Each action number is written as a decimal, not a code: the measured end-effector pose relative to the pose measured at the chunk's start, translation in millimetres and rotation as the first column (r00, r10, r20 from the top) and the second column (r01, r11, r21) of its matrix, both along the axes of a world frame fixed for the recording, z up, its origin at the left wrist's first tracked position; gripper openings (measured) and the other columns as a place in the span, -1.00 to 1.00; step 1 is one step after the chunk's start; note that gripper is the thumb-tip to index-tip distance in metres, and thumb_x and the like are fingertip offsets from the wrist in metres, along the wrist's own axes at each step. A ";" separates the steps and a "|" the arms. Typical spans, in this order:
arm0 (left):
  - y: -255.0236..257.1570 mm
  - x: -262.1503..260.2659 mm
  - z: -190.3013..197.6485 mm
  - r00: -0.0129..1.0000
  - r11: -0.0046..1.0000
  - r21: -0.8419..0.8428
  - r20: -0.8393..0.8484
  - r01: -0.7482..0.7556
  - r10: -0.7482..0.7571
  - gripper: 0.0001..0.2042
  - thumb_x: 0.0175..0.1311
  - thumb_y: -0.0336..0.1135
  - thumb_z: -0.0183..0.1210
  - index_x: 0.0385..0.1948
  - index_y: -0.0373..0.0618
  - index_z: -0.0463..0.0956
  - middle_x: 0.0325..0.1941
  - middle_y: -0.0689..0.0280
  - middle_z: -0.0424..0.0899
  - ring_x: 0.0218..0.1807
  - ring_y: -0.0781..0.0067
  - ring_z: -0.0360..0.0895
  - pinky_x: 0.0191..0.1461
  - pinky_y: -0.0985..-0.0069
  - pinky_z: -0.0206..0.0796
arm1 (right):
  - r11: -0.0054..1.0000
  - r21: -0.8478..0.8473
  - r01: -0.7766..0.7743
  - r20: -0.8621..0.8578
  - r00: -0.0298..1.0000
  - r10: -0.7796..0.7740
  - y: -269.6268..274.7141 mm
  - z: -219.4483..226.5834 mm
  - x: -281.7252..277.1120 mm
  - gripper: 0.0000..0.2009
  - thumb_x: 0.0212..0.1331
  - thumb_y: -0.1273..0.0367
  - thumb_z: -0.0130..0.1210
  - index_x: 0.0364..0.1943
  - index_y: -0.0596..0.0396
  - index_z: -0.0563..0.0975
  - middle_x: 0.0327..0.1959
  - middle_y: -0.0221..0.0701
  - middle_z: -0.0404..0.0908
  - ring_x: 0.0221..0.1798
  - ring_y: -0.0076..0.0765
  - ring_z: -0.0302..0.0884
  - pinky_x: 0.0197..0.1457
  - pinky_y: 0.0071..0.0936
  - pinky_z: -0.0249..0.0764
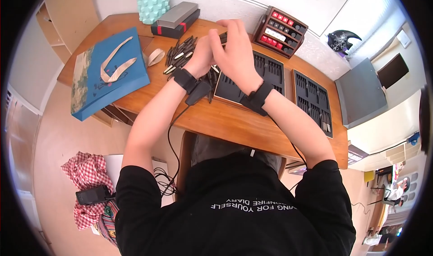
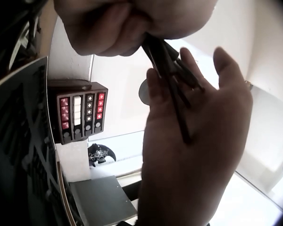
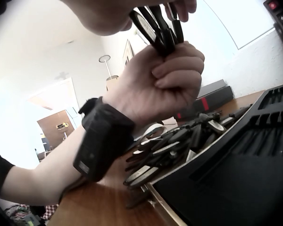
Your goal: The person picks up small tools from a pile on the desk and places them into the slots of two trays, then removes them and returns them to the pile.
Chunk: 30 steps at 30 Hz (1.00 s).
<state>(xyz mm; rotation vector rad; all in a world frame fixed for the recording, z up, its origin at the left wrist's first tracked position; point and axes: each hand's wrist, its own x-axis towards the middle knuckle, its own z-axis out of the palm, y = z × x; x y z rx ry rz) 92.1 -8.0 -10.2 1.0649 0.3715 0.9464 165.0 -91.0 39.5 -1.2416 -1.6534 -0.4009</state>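
Above the desk, my left hand [image 1: 202, 59] grips a small bundle of slim, dark, cutlery-like pieces [image 3: 153, 30], its fingers curled round their lower ends. My right hand [image 1: 237, 53] is held close beside it with fingers extended. In the left wrist view the free ends of the pieces reach to its palm. Part of the bundle is hidden inside the left fist. Below the hands lies a loose pile of similar dark pieces [image 1: 180, 55], some with pale faces. Next to the pile is a black slotted tray [image 1: 229, 86], partly covered by my right forearm.
A second slotted tray [image 1: 311, 95] lies at the right. A wooden rack [image 1: 282, 32] of red, white and black blocks stands behind. At the left are a blue gift bag [image 1: 115, 64] and stacked boxes [image 1: 178, 16]. A grey panel [image 1: 361, 93] stands far right.
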 end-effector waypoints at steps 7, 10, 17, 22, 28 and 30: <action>5.1 0.0 -7.7 0.999 0.996 0.087 0.034 -0.024 0.021 -0.64 0.48 -0.04 -0.15 -0.21 -0.14 0.49 -0.50 0.45 0.45 -0.54 0.70 0.33 -0.53 0.63 0.18 | 1.000 -0.025 -0.019 0.106 0.994 0.021 -6.1 -7.1 1.3 -0.53 0.19 0.19 0.08 0.03 0.33 0.40 0.07 0.04 0.43 0.09 0.16 0.42 0.18 -0.16 0.35; 19.8 0.2 -10.7 0.995 0.986 0.133 0.018 -0.101 0.100 -0.62 0.45 0.02 -0.10 -0.23 -0.15 0.48 -0.51 0.44 0.46 -0.52 0.62 0.38 -0.47 0.60 0.24 | 0.994 -0.081 0.067 0.141 0.988 -0.055 -8.5 -6.4 4.5 -0.41 0.22 0.11 0.06 0.14 0.34 0.30 0.22 0.22 0.26 0.23 0.30 0.28 0.27 -0.11 0.29; 56.8 -20.3 -9.7 0.644 0.765 0.621 -0.516 -0.173 0.565 -0.49 0.40 0.03 -0.08 -0.50 -0.34 0.48 -0.59 0.15 0.55 -0.43 0.33 0.59 -0.31 0.32 0.33 | 0.969 -0.234 0.085 0.113 0.992 -0.059 -72.8 3.1 21.7 -0.37 0.13 0.26 0.12 0.21 0.39 0.20 0.26 0.18 0.20 0.32 0.25 0.19 0.36 -0.17 0.20; 29.5 -25.5 7.4 0.365 0.804 0.586 -0.775 0.105 0.517 -0.51 0.36 0.03 -0.08 -0.51 -0.30 0.52 -0.48 -0.03 0.60 -0.34 -0.07 0.57 -0.20 0.21 0.38 | 0.925 -0.378 0.033 -0.066 0.996 -0.062 -136.6 -12.9 81.4 -0.39 0.07 0.33 0.13 0.16 0.45 0.23 0.17 0.17 0.30 0.27 0.18 0.26 0.35 -0.20 0.21; 28.8 -31.7 -0.3 0.211 0.576 0.794 -0.607 0.195 0.766 -0.56 0.30 0.00 -0.01 -0.49 -0.28 0.54 -0.37 -0.04 0.63 -0.20 -0.06 0.58 -0.15 0.18 0.37 | 0.813 -0.450 0.370 -0.066 0.894 -0.443 -208.0 -34.7 194.1 -0.45 0.08 0.32 0.12 0.15 0.34 0.32 0.14 0.05 0.42 0.24 0.05 0.36 0.30 -0.24 0.29; 31.6 -31.2 -3.5 0.204 0.495 0.847 -0.528 0.195 0.824 -0.62 0.25 -0.03 0.05 -0.41 -0.24 0.54 -0.28 -0.01 0.62 -0.13 -0.04 0.55 -0.09 0.17 0.36 | 0.754 -0.486 0.442 -0.071 0.840 -0.538 -234.3 -40.0 238.1 -0.45 0.08 0.31 0.13 0.15 0.32 0.33 0.13 0.02 0.44 0.23 0.03 0.37 0.28 -0.25 0.31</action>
